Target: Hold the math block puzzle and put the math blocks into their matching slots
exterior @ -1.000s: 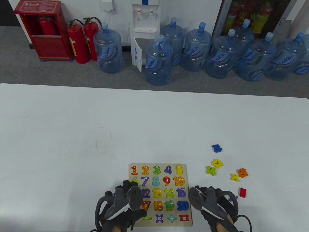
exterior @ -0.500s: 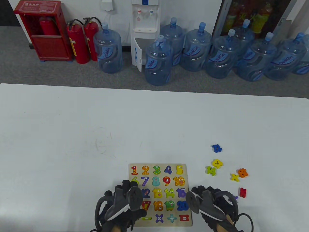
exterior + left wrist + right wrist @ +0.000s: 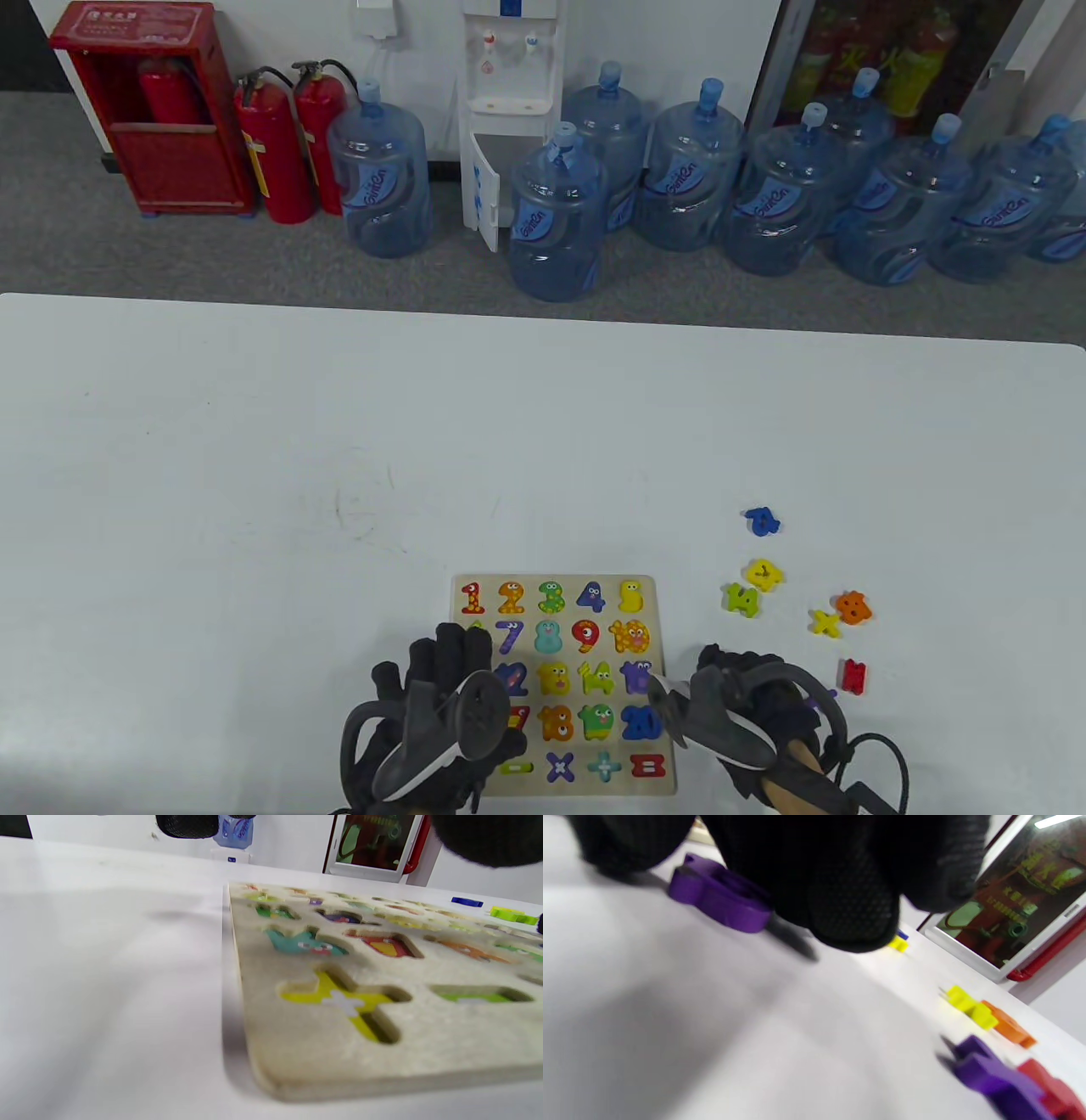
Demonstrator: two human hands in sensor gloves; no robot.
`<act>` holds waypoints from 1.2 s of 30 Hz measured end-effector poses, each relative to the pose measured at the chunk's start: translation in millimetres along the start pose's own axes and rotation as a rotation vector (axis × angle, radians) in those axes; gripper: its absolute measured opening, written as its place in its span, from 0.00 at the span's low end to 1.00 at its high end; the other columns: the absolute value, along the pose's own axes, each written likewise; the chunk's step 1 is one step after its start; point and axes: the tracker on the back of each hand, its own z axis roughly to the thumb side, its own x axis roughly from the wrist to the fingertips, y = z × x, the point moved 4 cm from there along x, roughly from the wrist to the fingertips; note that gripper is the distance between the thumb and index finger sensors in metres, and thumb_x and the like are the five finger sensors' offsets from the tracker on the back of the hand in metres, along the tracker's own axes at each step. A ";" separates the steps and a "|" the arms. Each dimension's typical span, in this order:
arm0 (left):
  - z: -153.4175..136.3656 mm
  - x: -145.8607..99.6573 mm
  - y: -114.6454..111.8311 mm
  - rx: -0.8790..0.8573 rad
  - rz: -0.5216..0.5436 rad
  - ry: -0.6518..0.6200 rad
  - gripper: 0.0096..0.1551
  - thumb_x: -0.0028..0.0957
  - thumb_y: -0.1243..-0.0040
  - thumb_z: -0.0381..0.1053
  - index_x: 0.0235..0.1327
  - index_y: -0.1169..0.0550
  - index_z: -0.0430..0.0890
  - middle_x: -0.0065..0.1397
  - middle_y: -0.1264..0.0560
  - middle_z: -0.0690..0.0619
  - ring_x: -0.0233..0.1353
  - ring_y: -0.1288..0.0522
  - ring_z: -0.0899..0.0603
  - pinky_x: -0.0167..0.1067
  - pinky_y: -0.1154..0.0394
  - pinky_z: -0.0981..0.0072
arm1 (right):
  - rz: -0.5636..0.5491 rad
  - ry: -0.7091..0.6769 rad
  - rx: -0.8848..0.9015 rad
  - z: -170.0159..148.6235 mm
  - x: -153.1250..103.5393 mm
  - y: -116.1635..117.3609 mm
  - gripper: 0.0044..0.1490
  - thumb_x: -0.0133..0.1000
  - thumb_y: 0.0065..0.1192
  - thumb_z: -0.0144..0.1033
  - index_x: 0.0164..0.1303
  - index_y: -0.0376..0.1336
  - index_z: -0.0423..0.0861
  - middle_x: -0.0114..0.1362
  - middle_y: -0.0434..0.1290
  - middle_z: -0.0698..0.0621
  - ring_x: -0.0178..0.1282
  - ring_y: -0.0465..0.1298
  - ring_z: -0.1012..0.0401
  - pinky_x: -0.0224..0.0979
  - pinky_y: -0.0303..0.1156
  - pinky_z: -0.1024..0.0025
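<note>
The wooden math puzzle board (image 3: 653, 586) lies at the table's near edge, with several colourful number pictures in its slots; in the left wrist view (image 3: 382, 1052) the slots look empty. My left hand (image 3: 445, 671) rests with spread fingers on the board's left columns. My right hand (image 3: 730, 679) is on the table just right of the board. In the right wrist view its fingertips (image 3: 852, 921) hang over a purple block (image 3: 721, 899) that lies on the table. Whether they grip it is hidden.
Loose blocks lie right of the board: blue (image 3: 762, 521), yellow (image 3: 765, 575), green (image 3: 742, 599), a yellow cross (image 3: 825, 622), orange (image 3: 853, 607), red (image 3: 853, 677) and another purple one (image 3: 992, 1077). Water bottles and fire extinguishers stand on the floor beyond the table.
My left hand's fingers have stretched further over the board's left side. My right hand has shifted a little to the right and nearer the table's front edge.
</note>
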 end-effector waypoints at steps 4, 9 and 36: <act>-5.1 0.2 1.4 0.020 -0.038 0.050 0.62 0.31 0.41 0.71 0.76 0.50 0.49 0.81 0.54 0.45 0.82 0.46 0.28 0.70 0.46 0.20 | 0.071 -0.135 0.082 7.2 -3.3 -1.1 0.53 0.34 0.64 0.48 0.72 0.50 0.51 0.77 0.56 0.48 0.69 0.73 0.49 0.64 0.72 0.56; -13.2 4.7 -4.8 0.035 -0.063 0.118 0.61 0.31 0.41 0.71 0.76 0.49 0.49 0.81 0.53 0.45 0.82 0.45 0.29 0.70 0.45 0.20 | 0.075 -0.199 0.019 17.5 -4.0 -2.1 0.48 0.36 0.64 0.43 0.70 0.53 0.51 0.75 0.60 0.48 0.66 0.74 0.49 0.61 0.74 0.58; -23.9 14.4 8.4 0.158 -0.083 0.090 0.62 0.32 0.41 0.72 0.77 0.50 0.50 0.82 0.54 0.46 0.83 0.46 0.29 0.71 0.47 0.20 | 0.028 -0.011 0.174 -3.5 -0.8 5.8 0.48 0.30 0.74 0.34 0.64 0.60 0.55 0.67 0.68 0.52 0.56 0.79 0.59 0.61 0.76 0.65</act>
